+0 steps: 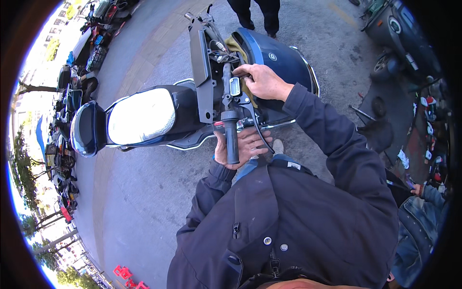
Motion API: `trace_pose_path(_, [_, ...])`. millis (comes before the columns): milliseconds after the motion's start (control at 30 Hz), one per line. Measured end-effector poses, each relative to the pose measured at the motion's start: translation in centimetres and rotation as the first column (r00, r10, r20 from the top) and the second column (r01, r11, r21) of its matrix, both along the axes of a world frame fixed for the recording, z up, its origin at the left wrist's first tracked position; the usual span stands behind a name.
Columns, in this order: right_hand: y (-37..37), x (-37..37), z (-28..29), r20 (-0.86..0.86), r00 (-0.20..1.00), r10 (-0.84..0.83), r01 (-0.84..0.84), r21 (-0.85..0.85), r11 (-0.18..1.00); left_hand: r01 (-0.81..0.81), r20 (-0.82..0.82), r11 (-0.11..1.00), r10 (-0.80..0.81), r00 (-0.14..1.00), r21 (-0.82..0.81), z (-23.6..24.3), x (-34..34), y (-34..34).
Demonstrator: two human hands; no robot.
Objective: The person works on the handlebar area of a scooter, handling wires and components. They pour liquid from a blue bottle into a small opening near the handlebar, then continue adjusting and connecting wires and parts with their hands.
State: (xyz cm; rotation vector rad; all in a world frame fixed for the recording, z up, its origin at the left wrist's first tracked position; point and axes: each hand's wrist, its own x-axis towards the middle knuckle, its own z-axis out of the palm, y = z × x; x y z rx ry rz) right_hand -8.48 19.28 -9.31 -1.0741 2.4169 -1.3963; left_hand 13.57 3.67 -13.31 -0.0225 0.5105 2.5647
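Note:
An electric scooter stands in front of me with its handlebar (226, 72) bared and wiring showing at the middle. My left hand (249, 142) is spread palm up beneath the black handlebar grip (231, 139), which crosses over the palm. The black brake lever (255, 126) curves above its fingers. With fingertips drawn together, my right hand (262, 81) reaches to the bar beside a small box with a pale rectangular face (235, 87); what they pinch, if anything, is hidden. A dark flat panel (199, 53) stands along the bar, left of it.
The scooter's silver-covered seat (142, 115) and rear box (89, 129) extend left; its blue front panel (279, 58) is at right. A person's legs (255, 12) stand beyond. Another scooter (402, 38) and a person's denim sleeve (418, 216) are at right. Parked scooters line the left.

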Motion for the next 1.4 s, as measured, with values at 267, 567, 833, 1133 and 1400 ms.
trace_pose_path(267, [-0.2, 0.4, 1.1, 0.045, 0.998, -0.032, 0.031, 0.038, 0.999, 0.052, -0.027, 0.998, -0.051, 0.998, 0.043, -0.3, -0.5, -0.2])
trace_pose_path(567, [-0.5, 0.5, 0.8, 0.061, 0.997, -0.040, 0.039, 0.008, 0.999, 0.045, -0.018, 0.999, -0.045, 0.999, 0.006, -0.3, -0.4, -0.2])
trace_pose_path(833, [-0.6, 0.6, 1.0, 0.050, 0.998, -0.044, 0.045, -0.003, 0.999, 0.036, -0.021, 0.999, -0.036, 0.999, 0.005, -0.3, -0.5, 0.0])
trace_pose_path(1133, [-0.6, 0.6, 0.7, 0.036, 0.997, -0.065, 0.065, 0.009, 0.998, 0.012, 0.008, 0.998, -0.013, 1.000, 0.060, -1.2, -0.3, 0.0])
trace_pose_path(1400, [-0.6, 0.9, 1.1, 0.015, 0.997, -0.074, 0.073, 0.019, 0.997, 0.026, -0.024, 0.998, -0.025, 0.999, 0.049, 0.1, -0.4, 0.3])
